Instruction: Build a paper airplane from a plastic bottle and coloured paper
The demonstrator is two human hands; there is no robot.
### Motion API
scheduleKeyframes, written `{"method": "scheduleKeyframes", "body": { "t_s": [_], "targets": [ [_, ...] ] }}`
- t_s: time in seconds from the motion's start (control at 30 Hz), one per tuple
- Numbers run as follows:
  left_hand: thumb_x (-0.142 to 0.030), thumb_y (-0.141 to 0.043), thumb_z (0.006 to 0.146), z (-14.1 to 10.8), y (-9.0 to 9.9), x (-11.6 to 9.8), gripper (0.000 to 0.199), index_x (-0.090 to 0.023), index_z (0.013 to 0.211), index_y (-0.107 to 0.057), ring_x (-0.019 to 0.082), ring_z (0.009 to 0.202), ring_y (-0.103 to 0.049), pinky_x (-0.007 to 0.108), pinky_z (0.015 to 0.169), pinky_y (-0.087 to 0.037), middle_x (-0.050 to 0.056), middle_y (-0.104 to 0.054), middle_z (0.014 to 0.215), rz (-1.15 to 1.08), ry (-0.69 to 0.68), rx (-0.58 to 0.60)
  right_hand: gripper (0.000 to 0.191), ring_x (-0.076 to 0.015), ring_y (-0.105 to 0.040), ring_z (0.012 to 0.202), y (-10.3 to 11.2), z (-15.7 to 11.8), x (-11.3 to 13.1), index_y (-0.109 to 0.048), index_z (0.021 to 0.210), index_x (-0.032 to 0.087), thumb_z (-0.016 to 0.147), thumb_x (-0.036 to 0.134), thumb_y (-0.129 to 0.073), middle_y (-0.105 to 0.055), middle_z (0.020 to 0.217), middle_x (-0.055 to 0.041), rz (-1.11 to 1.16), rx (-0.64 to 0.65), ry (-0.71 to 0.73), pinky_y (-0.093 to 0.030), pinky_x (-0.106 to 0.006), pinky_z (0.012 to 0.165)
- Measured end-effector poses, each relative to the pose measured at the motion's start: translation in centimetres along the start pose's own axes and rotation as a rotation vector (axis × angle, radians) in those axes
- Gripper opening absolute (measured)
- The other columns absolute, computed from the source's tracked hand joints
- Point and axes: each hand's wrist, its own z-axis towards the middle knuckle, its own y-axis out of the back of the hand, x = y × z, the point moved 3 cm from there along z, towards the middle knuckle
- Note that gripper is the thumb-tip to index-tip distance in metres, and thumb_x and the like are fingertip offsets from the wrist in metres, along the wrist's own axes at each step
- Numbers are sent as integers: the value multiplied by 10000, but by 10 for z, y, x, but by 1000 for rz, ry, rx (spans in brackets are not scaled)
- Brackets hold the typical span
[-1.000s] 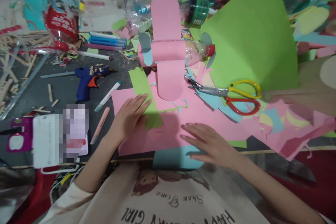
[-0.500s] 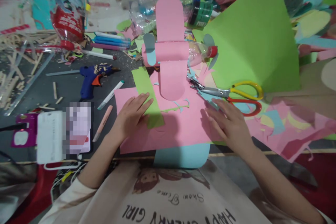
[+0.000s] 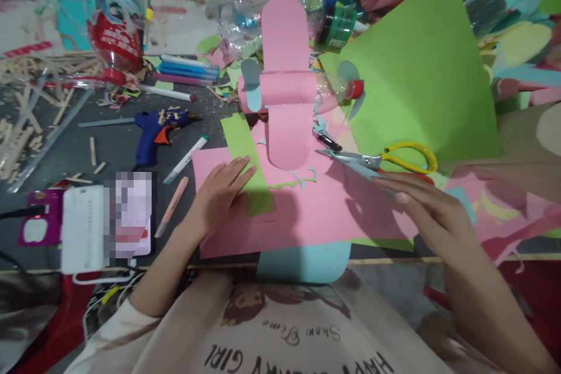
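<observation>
My left hand [image 3: 223, 193] lies flat with its fingers out, on the pink paper sheet [image 3: 324, 216] and the edge of a green paper strip [image 3: 248, 158]. My right hand [image 3: 438, 210] pinches a light blue paper piece [image 3: 357, 169], which tilts up in front of the scissors [image 3: 372, 160]. The scissors have one yellow and one red handle; the red one is partly hidden by my right hand. Beyond the sheet lies a plastic bottle [image 3: 333, 89] wrapped in pink paper, with a long round-ended pink paper piece [image 3: 286, 35] across it and grey-blue ovals.
A blue glue gun [image 3: 146, 137], markers [image 3: 186, 159] and a phone [image 3: 134, 210] are on the left. A large green sheet [image 3: 425, 82] leans at the right. Paper scraps [image 3: 504, 210] lie right; wooden sticks [image 3: 26, 123] lie far left.
My right hand has moved to the right and turned on edge, lifting the light blue paper piece. The large green sheet has shifted slightly. My left hand has stayed in place.
</observation>
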Motion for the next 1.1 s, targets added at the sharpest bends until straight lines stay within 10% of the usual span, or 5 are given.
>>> {"method": "scheduleKeyframes", "body": {
  "t_s": [0.27,0.5,0.67,0.87,1.1],
  "targets": [
    [-256,-474,1006,9,25,-21,283,-215,1232,-640,244,1253,-628,446,1034,-532,124,-664,1347,-254,-70,-254,298,-169,-768,1017,17,5,39,-686,1220,523,1017,360,-541,-797,1119,82,81,102,166,-671,-335,837],
    [-500,-585,941,36,26,-50,436,-232,1282,-628,294,1336,-572,458,1067,-511,140,-637,1384,-942,-150,-73,261,-178,-763,1032,-7,37,54,-706,1200,502,1009,473,-530,-792,1141,62,348,315,210,-677,-320,773],
    [-483,-685,804,52,14,-47,321,-189,918,-631,160,712,-665,236,582,-499,24,-707,833,-1251,293,29,383,-249,-650,1265,-55,73,34,-669,1310,286,959,415,-591,-679,1376,-59,345,361,44,-604,-450,977],
    [-392,-711,758,45,30,-32,308,-202,943,-554,130,658,-640,222,580,-482,6,-711,834,-1299,497,-199,586,-273,-606,1303,-61,79,22,-534,1423,295,880,464,-677,-564,1506,-92,458,326,-60,-580,-478,986],
    [-493,-763,763,41,26,-22,662,-265,1326,-501,108,643,-607,221,596,-488,36,-721,993,-1133,361,-144,389,-279,-686,1192,-65,70,13,-708,1178,240,840,431,-710,-731,1280,-70,414,371,-87,-557,-505,1032]
  ]
}}
